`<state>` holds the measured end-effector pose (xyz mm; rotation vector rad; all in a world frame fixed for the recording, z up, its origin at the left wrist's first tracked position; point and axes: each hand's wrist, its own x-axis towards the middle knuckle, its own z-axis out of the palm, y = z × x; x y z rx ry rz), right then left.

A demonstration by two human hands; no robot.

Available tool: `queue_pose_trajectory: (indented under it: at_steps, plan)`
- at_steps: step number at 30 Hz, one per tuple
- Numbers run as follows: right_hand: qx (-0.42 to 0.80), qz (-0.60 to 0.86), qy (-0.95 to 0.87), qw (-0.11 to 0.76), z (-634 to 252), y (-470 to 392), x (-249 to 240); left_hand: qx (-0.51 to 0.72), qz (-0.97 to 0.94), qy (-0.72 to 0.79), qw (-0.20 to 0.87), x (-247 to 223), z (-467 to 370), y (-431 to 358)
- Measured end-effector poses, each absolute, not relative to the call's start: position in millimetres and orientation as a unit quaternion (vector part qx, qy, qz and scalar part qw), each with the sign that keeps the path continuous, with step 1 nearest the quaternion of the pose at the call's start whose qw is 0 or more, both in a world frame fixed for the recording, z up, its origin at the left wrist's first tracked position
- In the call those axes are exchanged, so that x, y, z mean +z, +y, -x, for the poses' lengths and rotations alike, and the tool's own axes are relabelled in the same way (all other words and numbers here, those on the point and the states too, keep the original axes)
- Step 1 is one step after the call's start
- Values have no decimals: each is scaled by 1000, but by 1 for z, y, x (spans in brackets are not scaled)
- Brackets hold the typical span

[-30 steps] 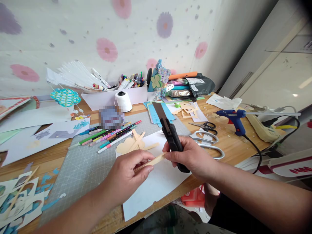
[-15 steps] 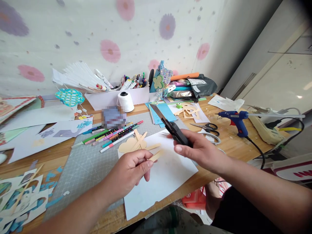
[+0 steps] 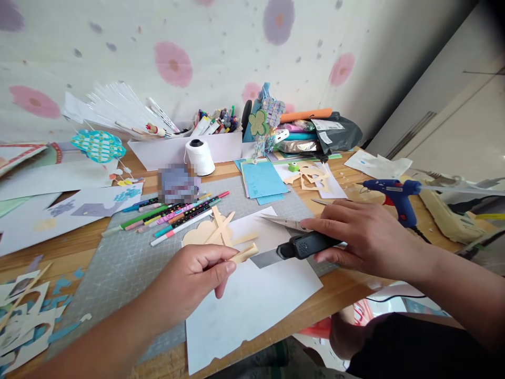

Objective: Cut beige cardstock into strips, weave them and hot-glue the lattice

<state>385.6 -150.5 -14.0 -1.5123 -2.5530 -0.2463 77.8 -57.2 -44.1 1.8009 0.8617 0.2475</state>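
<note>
The left hand pinches a short wooden stick between thumb and fingers, fingers curled closed around its near end, so that the free end points toward two o'clock. The right hand lies palm down with fingers wrapped over the black handle of a utility knife; the knife's long axis runs almost level, from three o'clock to nine o'clock, and its bare blade tip sits just beside the stick's free end, at about three o'clock from it. The stick thus lies at nine o'clock from the right hand and close to the left, which is the nearer of the two. Both are held low over a white sheet of paper that rests on a grey cutting mat, itself laid on a wooden table. At twelve o'clock from the left hand lie more loose sticks on a tan cloud-shaped cutout, and beyond them a row of coloured pens. A pair of scissors shows at the right hand's fingertips. Farther back stand a spool of white thread and a box of markers; a blue glue gun rests at two o'clock. A flower-patterned wall closes the room behind the table.
</note>
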Motion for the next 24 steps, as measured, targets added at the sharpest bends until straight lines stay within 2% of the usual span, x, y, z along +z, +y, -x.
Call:
queue_pose_trajectory:
  at_steps: [8, 10, 15, 17, 19, 24]
  plan:
    - [-57, 502, -859, 88, -384, -147, -17, 65, -790, 346, 502, -45, -76, -58]
    - [12, 528, -837, 140, -384, -146, -17, 66, -783, 350, 510, -46, -75, -58]
    - [344, 612, -621, 349, -351, -139, -21, 59, -744, 352, 565, -45, -77, -64]
    - [441, 597, -565, 360, -328, -136, -24, 53, -724, 343, 596, -43, -79, -68]
    - [488, 568, -560, 356, -309, -134, -26, 45, -700, 336, 628, -42, -81, -71]
    - [503, 552, -543, 385, -296, -134, -27, 89, -585, 317, 741, -42, -77, -67]
